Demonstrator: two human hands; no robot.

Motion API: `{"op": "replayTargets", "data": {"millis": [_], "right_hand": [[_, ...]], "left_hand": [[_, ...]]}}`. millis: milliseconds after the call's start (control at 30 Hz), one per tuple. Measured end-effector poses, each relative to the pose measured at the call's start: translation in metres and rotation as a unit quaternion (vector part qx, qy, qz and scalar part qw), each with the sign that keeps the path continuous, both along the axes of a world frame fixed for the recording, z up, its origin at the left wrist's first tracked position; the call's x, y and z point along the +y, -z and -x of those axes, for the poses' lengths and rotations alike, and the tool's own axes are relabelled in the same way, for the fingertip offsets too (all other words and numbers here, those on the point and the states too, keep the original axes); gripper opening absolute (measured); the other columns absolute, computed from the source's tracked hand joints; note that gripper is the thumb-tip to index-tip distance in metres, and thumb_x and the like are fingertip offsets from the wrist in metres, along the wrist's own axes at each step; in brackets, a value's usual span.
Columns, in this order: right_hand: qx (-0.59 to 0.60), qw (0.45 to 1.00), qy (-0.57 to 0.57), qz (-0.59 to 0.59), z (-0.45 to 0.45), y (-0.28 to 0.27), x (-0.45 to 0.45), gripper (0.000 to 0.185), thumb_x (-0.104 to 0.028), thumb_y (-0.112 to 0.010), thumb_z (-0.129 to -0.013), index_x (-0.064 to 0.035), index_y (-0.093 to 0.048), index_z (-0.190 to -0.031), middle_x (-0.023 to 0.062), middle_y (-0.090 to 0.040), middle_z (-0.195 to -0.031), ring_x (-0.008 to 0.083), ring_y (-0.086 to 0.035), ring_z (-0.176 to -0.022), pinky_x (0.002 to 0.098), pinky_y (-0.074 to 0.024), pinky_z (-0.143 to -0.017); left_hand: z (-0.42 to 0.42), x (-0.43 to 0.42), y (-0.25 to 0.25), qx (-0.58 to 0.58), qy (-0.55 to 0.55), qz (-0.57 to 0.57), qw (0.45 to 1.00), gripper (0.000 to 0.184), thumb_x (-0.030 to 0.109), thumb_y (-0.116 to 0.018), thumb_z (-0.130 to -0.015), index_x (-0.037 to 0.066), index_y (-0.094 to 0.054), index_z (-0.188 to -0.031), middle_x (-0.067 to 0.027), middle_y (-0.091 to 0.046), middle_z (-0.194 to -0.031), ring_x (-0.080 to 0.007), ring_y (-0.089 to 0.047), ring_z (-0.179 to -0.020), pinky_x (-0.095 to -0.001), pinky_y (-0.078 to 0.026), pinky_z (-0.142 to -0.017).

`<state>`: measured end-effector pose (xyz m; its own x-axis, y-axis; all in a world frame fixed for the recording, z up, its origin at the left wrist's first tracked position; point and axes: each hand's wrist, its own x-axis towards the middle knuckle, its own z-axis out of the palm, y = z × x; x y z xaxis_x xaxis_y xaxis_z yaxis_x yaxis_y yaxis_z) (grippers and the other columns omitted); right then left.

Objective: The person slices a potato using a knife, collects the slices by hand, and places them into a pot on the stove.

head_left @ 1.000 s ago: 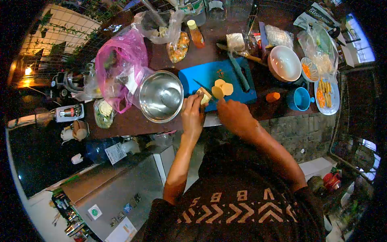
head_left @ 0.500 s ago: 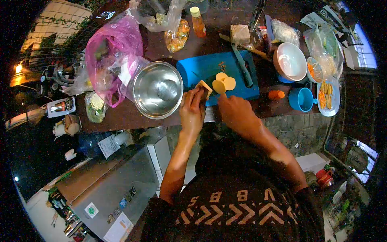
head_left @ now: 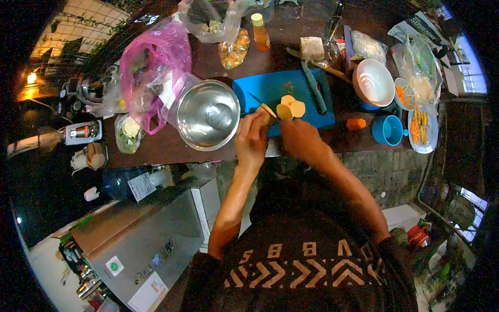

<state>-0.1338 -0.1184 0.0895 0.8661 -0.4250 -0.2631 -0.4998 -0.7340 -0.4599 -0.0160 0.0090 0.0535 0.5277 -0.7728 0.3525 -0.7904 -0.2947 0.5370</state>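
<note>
My left hand [head_left: 252, 134] is closed on a pale yellow piece of food [head_left: 267, 111] at the lower edge of the blue cutting board [head_left: 249, 86]. My right hand [head_left: 301, 138] is closed round the handle of a knife [head_left: 256, 98], whose thin blade points up and left past the piece. Most of the handle is hidden by the fingers. Several round yellow slices [head_left: 291, 108] lie together on the board just above my right hand. A second, dark-handled knife [head_left: 313, 88] rests on the board's right side, and small orange scraps lie near the middle.
A steel bowl [head_left: 208, 115] and a pink plastic bag [head_left: 153, 73] are at the left. To the right are a white bowl [head_left: 373, 82], a blue cup [head_left: 387, 130], a carrot piece [head_left: 356, 124] and a plate of cut food [head_left: 422, 130]. A bottle [head_left: 261, 34] stands behind.
The view has shifted slightly. The held piece has tilted, and its cut face now shows as a narrow edge by the blade. Both hands remain at the board's lower edge.
</note>
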Motion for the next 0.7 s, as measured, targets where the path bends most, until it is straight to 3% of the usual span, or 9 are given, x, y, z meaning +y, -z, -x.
{"op": "replayTargets", "data": {"millis": [67, 267, 567, 700], "right_hand": [[-0.028, 0.999, 0.022, -0.03, -0.004, 0.04, 0.001, 0.012, -0.01, -0.051, -0.091, -0.0015, -0.055, -0.098, 0.0222, -0.067, -0.084, 0.0422, -0.068, -0.078, 0.0528, -0.056, -0.064], [-0.022, 1.0, 0.02, -0.001, 0.001, 0.058, 0.001, 0.015, -0.01, -0.052, -0.092, -0.002, -0.052, -0.104, 0.023, -0.067, -0.084, 0.0436, -0.068, -0.079, 0.0539, -0.0552, -0.064], [-0.003, 0.999, 0.053, 0.004, 0.039, 0.051, 0.013, 0.011, -0.013, -0.053, -0.093, -0.0037, -0.051, -0.1, 0.023, -0.066, -0.08, 0.0448, -0.067, -0.078, 0.0562, -0.0538, -0.065], [-0.054, 0.998, 0.04, 0.015, 0.026, 0.056, 0.006, 0.015, -0.015, -0.053, -0.095, -0.0022, -0.053, -0.104, 0.0239, -0.067, -0.081, 0.0462, -0.067, -0.078, 0.0576, -0.0527, -0.066]], "left_hand": [[0.009, -0.002, -0.013, -0.045, -0.005, -0.018, 0.999, 0.039, -0.008, -0.066, -0.075, 0.006, -0.07, -0.112, -0.0088, -0.065, -0.112, -0.0332, -0.061, -0.097, -0.0412, -0.053, -0.085], [0.012, -0.005, 0.0, -0.054, -0.023, 0.037, 0.998, 0.039, -0.006, -0.069, -0.076, 0.007, -0.071, -0.112, -0.0071, -0.067, -0.112, -0.0315, -0.062, -0.097, -0.0404, -0.053, -0.085], [0.013, -0.001, -0.009, -0.023, -0.016, 0.062, 0.998, 0.033, -0.002, -0.071, -0.08, 0.003, -0.07, -0.113, -0.0113, -0.067, -0.113, -0.033, -0.062, -0.1, -0.042, -0.051, -0.087], [0.013, 0.0, -0.005, -0.023, -0.02, 0.056, 0.998, 0.033, 0.001, -0.071, -0.082, 0.002, -0.069, -0.115, -0.0124, -0.067, -0.115, -0.0341, -0.062, -0.101, -0.0441, -0.05, -0.089]]}}
